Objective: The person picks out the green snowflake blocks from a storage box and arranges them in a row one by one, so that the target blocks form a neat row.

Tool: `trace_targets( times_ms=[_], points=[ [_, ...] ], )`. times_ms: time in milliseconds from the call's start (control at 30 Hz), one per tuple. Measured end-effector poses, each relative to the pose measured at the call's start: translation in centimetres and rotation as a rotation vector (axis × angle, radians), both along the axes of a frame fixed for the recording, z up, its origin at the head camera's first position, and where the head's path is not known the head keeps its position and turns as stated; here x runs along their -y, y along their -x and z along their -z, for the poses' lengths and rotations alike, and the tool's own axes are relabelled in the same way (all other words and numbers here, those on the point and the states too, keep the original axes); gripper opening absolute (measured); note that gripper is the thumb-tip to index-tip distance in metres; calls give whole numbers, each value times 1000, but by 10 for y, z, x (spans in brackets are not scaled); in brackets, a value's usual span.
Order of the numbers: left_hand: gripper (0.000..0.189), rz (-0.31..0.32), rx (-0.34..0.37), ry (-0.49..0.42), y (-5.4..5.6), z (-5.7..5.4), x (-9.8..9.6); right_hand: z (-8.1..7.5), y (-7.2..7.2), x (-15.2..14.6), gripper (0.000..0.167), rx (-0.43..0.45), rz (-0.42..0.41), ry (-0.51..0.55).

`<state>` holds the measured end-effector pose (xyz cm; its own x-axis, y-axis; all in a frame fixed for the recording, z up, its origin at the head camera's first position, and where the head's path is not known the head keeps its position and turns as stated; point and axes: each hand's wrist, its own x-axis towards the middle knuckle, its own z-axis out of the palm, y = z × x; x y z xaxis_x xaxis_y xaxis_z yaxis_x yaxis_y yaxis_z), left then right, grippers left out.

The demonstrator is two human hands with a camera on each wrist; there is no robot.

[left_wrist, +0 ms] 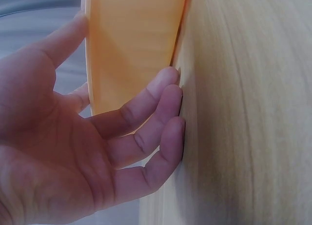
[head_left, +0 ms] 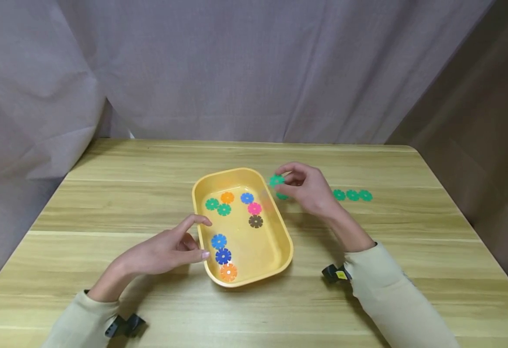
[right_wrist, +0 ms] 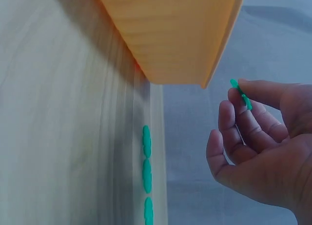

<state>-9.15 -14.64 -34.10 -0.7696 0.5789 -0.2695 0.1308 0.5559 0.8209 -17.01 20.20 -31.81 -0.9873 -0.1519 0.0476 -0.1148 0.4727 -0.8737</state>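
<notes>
My right hand (head_left: 308, 188) pinches a green snowflake disc (head_left: 276, 181) between thumb and fingertips, just beyond the right wall of a yellow plastic tray (head_left: 286, 246). The held disc appears nearly edge-on in the right wrist view. Another green disc (head_left: 282, 196) shows partly below it, overlapped by the hand. My left hand (head_left: 162, 249) holds the tray's left side, thumb and index finger over the rim. In the left wrist view its other fingers (left_wrist: 170, 137) curl beside the outer wall, tips at the tabletop.
Inside the tray lie two green discs (head_left: 224, 210), a blue, pink and brown disc (head_left: 256, 221) group, orange discs (head_left: 228, 272) and more blue discs (head_left: 223, 256). Three green discs (head_left: 352, 195) form a row on the wooden table (head_left: 410, 227), right of my right hand. A curtain (head_left: 219, 72) hangs behind.
</notes>
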Motion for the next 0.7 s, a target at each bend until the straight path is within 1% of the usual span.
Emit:
trace_targets(
  times_ms=[200, 400, 500, 700],
  points=[
    [63, -6, 4, 6, 0, 0, 1, 0, -2, -13, 35, 22, 26, 13],
    [62, 1, 2, -8, -1, 0, 1, 1, -6, -25, 39, 46, 50, 26],
    [62, 1, 6, -11, -1, 1, 2, 2, -8, -32, 39, 64, 62, 38],
    [62, 11, -4, -23, 0, 1, 2, 6, -9, -44, 42, 68, 85, 47]
  ],
)
